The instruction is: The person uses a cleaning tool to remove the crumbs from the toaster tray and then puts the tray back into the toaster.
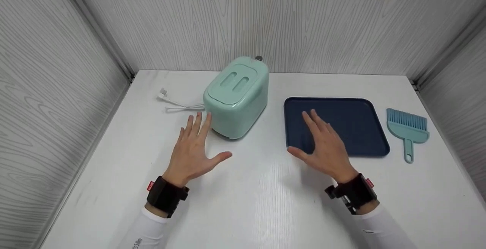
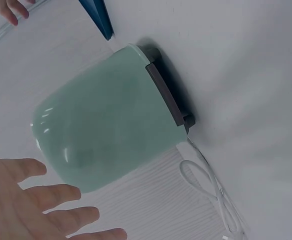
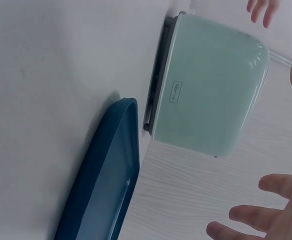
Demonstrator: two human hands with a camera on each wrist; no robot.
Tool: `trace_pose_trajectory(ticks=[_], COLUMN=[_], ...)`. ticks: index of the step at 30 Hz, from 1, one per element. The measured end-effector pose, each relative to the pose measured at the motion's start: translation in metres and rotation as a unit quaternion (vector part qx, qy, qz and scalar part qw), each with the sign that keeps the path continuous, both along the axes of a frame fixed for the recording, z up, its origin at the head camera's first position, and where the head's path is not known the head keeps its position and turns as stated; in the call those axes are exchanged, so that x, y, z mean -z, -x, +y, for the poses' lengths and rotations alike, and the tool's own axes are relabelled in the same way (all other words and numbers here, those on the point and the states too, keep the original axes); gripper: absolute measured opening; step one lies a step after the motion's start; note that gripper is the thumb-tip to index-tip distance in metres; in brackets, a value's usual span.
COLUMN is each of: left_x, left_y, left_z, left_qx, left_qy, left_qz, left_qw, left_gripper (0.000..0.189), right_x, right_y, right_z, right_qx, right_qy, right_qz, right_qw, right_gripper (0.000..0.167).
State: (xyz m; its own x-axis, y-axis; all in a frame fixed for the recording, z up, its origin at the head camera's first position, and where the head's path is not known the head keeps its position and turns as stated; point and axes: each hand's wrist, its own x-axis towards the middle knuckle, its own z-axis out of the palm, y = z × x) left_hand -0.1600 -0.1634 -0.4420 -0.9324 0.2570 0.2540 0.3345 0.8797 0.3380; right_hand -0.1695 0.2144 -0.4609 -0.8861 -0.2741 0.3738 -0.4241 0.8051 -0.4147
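A mint-green toaster (image 1: 237,101) with a lid over its top stands upright toward the back of the white table. My left hand (image 1: 191,154) is spread in front of its left side, holding nothing, with fingertips overlapping its lower edge in the head view. The left wrist view shows the fingers (image 2: 61,196) straight beside the toaster's smooth end (image 2: 106,115). My right hand (image 1: 328,150), also spread and holding nothing, hovers over the left part of a dark blue tray (image 1: 349,123). In the right wrist view a small label (image 3: 175,92) marks the toaster's side.
A white power cord (image 1: 182,106) with its plug lies left of the toaster. To the right of the tray is a light blue hand brush (image 1: 408,131), bristles pointing to the back. Wood-grain panels (image 1: 190,21) enclose the table at the back and sides.
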Motion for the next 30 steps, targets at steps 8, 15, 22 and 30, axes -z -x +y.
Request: trace_pose_trajectory(ticks=[8, 15, 22, 30], left_x=[0.002, 0.004, 0.003, 0.002], left_y=[0.02, 0.036, 0.053, 0.072], left_z=[-0.005, -0.009, -0.009, 0.0], left_qx=[-0.006, -0.02, -0.02, -0.007], left_qy=[-0.076, -0.129, -0.153, -0.183], left_qz=[-0.009, -0.045, -0.054, -0.05], left_qw=[0.997, 0.9905, 0.9865, 0.9818], left_gripper=[0.118, 0.121, 0.12, 0.124], right_x=[-0.002, -0.004, -0.007, -0.013], right_y=[0.024, 0.046, 0.067, 0.088], right_z=[-0.029, -0.053, -0.079, -0.106], right_qx=[-0.003, -0.011, -0.029, -0.054], right_qy=[0.04, 0.07, 0.095, 0.112], right_qz=[-0.015, -0.036, -0.043, -0.037], right_qw=[0.9991, 0.9968, 0.9942, 0.9915], right_gripper=[0.101, 0.098, 0.097, 0.094])
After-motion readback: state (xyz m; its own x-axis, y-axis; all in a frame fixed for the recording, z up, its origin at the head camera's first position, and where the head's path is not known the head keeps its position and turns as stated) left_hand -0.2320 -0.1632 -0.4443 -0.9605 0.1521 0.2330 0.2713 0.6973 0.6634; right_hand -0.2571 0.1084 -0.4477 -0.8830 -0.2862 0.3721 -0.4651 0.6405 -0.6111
